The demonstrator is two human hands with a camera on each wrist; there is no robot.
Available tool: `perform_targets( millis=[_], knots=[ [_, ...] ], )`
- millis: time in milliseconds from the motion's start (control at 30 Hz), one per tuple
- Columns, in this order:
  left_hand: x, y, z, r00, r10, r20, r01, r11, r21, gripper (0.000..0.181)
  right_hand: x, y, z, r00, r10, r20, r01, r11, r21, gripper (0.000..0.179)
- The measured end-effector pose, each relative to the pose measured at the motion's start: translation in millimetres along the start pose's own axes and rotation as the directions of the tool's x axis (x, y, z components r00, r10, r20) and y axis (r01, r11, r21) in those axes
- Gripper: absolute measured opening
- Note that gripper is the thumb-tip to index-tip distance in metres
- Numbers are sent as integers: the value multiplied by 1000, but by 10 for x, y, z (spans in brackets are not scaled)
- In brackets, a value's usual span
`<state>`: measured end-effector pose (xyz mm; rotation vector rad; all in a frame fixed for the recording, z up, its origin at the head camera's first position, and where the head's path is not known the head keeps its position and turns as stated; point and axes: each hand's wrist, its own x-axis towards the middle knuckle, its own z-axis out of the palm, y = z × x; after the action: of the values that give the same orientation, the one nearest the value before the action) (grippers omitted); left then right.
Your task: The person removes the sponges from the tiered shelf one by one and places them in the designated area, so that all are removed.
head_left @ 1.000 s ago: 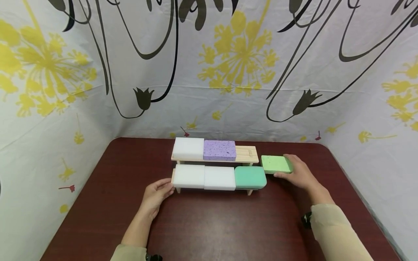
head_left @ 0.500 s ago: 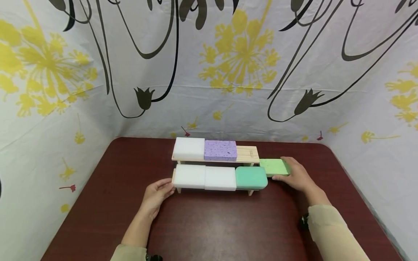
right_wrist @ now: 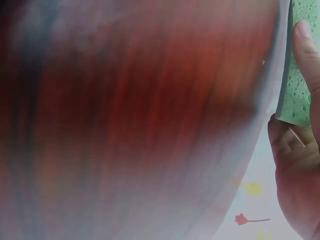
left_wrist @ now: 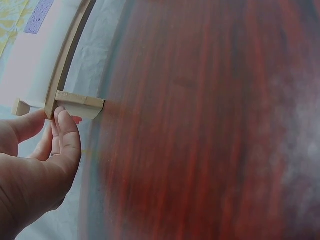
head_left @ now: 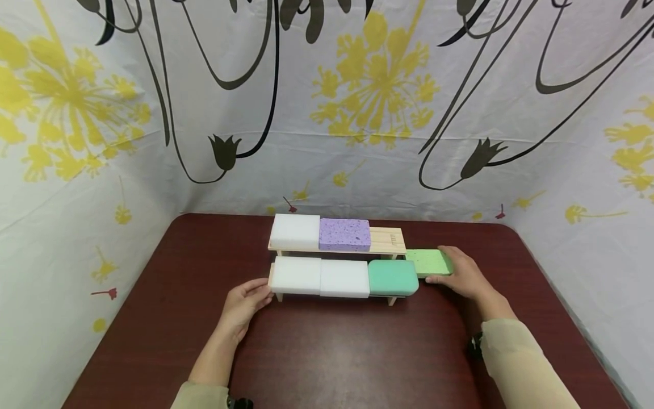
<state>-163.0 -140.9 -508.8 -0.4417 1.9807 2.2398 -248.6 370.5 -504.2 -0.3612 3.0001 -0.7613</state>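
Observation:
My left hand pinches the left end of the front wooden stand between thumb and fingers. In the left wrist view the fingertips sit at the board's end, by one leg. On this stand lie two white sponges and a teal sponge at its right end. At the right, my right hand grips a light green sponge, thumb along its near side. Its left end reaches up to the two stands, just behind the teal sponge. In the right wrist view, the porous green sponge shows partly.
Behind stands a second wooden stand, carrying a white sponge and a purple speckled sponge; bare wood shows at its right end. Everything rests on a dark red-brown table backed by a flower-patterned cloth.
My right hand has slid the green sponge a little left and nearer to me, up to the stands, and has hardly moved since. The left hand keeps its place at the front stand.

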Motion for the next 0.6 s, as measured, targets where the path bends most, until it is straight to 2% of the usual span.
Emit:
perform_targets(
  millis=[600],
  knots=[
    [-19,2,-2,1000,-5,-2,5,1000,-13,34,8,-24,21,996,55,67,-55,998,-6,104]
  ],
)
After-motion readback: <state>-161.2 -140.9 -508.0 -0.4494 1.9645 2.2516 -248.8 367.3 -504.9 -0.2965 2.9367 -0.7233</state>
